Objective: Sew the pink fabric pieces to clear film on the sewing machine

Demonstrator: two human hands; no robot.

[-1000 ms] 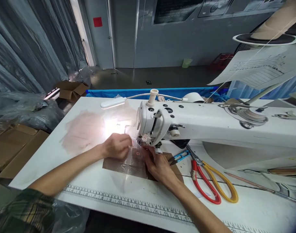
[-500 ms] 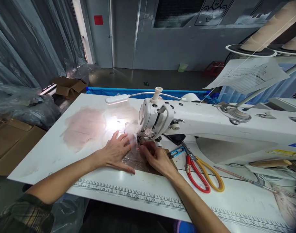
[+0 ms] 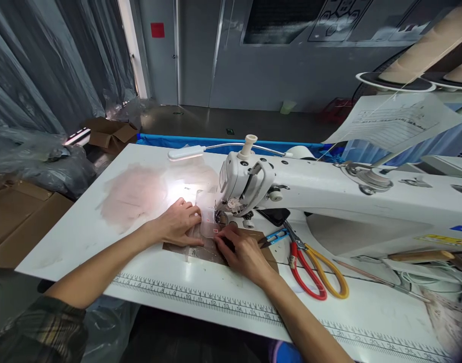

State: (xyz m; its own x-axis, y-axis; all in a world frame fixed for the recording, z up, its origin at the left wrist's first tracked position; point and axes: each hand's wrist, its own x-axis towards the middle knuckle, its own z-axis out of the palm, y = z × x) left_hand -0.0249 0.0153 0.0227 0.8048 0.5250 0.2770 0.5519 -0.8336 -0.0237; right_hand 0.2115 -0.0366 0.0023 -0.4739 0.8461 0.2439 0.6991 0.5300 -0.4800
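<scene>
Under the needle area of a white sewing machine [image 3: 246, 179] lies a strip of sheer, whitish fabric [image 3: 207, 217] with small reddish marks. My left hand [image 3: 178, 222] is at the left side of this fabric, fingers bent and thumb drawn below them, gripping its edge. On the near side, my right hand [image 3: 244, 249] pinches the fabric's lower right corner between thumb and forefinger, just in front of the presser foot [image 3: 220, 218]. Beneath both hands is a flat brown sheet [image 3: 206, 254] with a shiny surface, partly covered by them.
Right of my right hand lie blue thread snips [image 3: 275, 237] and scissors [image 3: 310, 267] with red and yellow handles. A dark phone-like object [image 3: 274, 217] sits behind them. A ruler scale [image 3: 200, 300] runs along the table's front edge. A lit lamp [image 3: 186, 152] stands beyond the fabric.
My left hand has gone from spread flat to bent fingers and has shifted slightly left. My right fingertips have drawn toward me from the presser foot. More of the brown sheet shows.
</scene>
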